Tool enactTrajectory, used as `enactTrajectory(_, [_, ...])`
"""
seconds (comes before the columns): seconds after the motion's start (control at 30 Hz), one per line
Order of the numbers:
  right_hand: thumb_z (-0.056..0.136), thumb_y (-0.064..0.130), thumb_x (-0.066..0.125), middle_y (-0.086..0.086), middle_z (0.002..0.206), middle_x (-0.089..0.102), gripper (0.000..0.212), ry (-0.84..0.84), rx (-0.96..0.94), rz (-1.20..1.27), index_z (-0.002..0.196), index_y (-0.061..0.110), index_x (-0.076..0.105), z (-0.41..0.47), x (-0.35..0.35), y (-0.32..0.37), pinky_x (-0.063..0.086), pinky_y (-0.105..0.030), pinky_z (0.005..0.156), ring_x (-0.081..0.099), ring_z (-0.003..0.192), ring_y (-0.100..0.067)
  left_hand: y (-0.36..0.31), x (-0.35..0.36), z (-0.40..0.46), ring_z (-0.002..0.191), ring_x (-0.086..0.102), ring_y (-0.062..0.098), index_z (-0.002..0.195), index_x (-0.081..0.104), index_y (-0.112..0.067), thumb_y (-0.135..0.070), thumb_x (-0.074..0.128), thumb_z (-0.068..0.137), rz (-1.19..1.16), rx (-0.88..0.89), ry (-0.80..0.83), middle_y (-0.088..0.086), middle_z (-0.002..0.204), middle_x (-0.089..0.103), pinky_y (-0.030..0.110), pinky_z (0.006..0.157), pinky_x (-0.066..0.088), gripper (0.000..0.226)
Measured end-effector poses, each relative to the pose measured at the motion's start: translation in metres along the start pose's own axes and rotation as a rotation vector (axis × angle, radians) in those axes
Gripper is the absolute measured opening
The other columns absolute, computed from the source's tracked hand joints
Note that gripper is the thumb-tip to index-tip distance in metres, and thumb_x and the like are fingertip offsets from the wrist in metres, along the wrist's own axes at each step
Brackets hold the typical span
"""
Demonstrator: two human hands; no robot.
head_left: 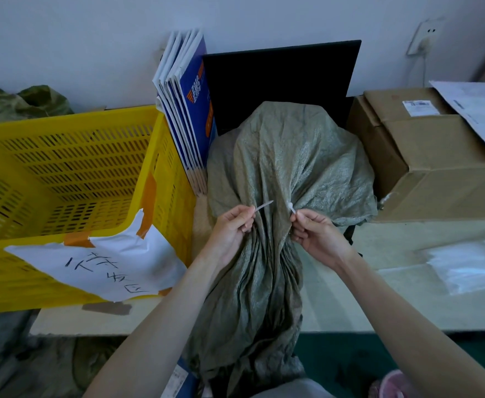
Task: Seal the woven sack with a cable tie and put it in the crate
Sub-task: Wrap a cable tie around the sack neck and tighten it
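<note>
At your ten o'clock the yellow slotted plastic crate sits on the pale tabletop, its visible inside holding nothing, with a torn white paper sheet with handwritten characters taped over its near rim by strips of orange tape. At your two o'clock a brown cardboard box stands closed with white papers lying on its lid; what is inside it cannot be told. Dead ahead at twelve o'clock the grey-green woven sack lies bulging on the table, its contents hidden, its gathered neck running toward you and its loose mouth hanging over the table's near edge. Beyond it stand a row of white and blue folded paper bags and a black flat panel against the wall. Both your forearms reach up from the bottom corners and meet at the sack's neck. Your left hand is pinched shut on the pointed tail of the thin white cable tie, which pokes out toward one o'clock. Your right hand is pinched on the tie's other end, just across the bunched fabric. The two hands are near each other but apart, with the sack's pleated neck between them, and the tie's middle is hidden behind the fabric. At four o'clock clear plastic bags lie flat on the table.
</note>
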State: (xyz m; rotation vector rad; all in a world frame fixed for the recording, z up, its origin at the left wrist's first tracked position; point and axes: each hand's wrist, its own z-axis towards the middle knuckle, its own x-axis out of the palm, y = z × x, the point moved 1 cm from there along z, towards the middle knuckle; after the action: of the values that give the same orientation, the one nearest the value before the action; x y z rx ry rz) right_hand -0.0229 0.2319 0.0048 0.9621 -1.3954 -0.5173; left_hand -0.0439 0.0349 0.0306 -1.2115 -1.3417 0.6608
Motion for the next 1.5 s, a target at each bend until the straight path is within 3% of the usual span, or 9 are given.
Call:
enactTrajectory(0.13, [0.063,0.037,0.085,0.004,0.056,0.043,0.034,-0.023,0.002,-0.007,0.077,0.009,0.071,-0.001,0.003,-0.002,0.034,-0.020,0.056,0.034,0.051,-0.009,-0.002,0.003,-0.001,0.055,0.039,0.009,0.070,0.055,-0.008,-0.012,0.055,0.092,0.089,0.005,0.012,-0.005,0.053,0.041,0.020,0.079,0.040,0.022])
enactTrajectory(0.6, [0.059,0.038,0.087,0.005,0.053,0.042,0.034,-0.059,0.017,-0.028,0.073,0.011,0.071,0.002,0.009,0.002,0.034,-0.019,0.052,0.035,0.047,-0.007,-0.003,0.004,0.000,0.055,0.036,0.009,0.074,0.059,-0.009,-0.008,0.054,0.094,0.154,0.002,0.054,-0.005,0.053,0.041,0.017,0.068,0.039,0.021])
enactTrajectory(1.17, [0.057,0.041,0.086,0.006,0.053,0.038,0.036,-0.104,0.018,-0.095,0.071,0.012,0.070,0.005,0.013,0.004,0.034,-0.020,0.052,0.031,0.046,-0.008,-0.004,0.003,0.001,0.055,0.037,0.008,0.076,0.058,-0.007,-0.009,0.054,0.093,0.168,0.007,0.085,-0.004,0.054,0.041,0.016,0.067,0.039,0.018])
enactTrajectory(1.5, [0.080,0.019,0.064,0.008,0.047,0.036,0.017,-0.181,0.033,-0.158,0.065,0.010,0.063,0.002,0.021,0.009,0.026,-0.025,0.058,0.028,0.044,-0.007,-0.002,0.003,0.002,0.055,0.037,0.007,0.074,0.058,-0.009,-0.010,0.056,0.093,0.214,0.019,0.091,-0.007,0.053,0.040,0.015,0.069,0.039,0.019])
